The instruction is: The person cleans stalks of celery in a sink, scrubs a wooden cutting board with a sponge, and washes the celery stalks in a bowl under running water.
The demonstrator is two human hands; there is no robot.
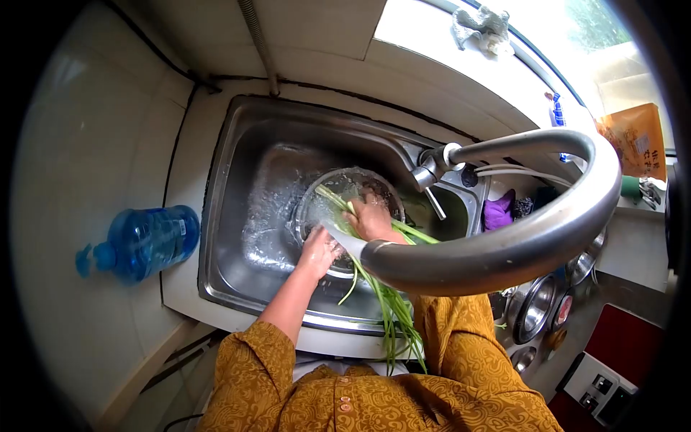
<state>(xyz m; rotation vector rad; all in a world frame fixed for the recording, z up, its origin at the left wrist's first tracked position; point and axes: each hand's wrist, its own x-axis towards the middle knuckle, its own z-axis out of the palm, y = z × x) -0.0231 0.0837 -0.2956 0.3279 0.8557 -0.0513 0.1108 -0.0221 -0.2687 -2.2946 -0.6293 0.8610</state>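
Observation:
Long green stalks with pale ends (385,295) lie across a round bowl (306,209) in the steel sink (245,165), their leafy tips hanging over the front edge. Water runs from the curved tap (504,248) into the bowl and splashes around it. My right hand (371,218) is over the bowl with its fingers curled round the stalks near their pale ends. At the bowl's left front side, my left hand (320,250) is wet, fingers apart and holding nothing, beside the water stream. Part of the bowl is hidden by my hands and the tap.
A blue bottle with a pump (153,243) lies left of the sink. The tap's arm arches over the right side. Metal bowls (538,308), a purple cloth (498,210) and an orange packet (635,140) are at the right. A grey cloth (481,30) sits on the windowsill.

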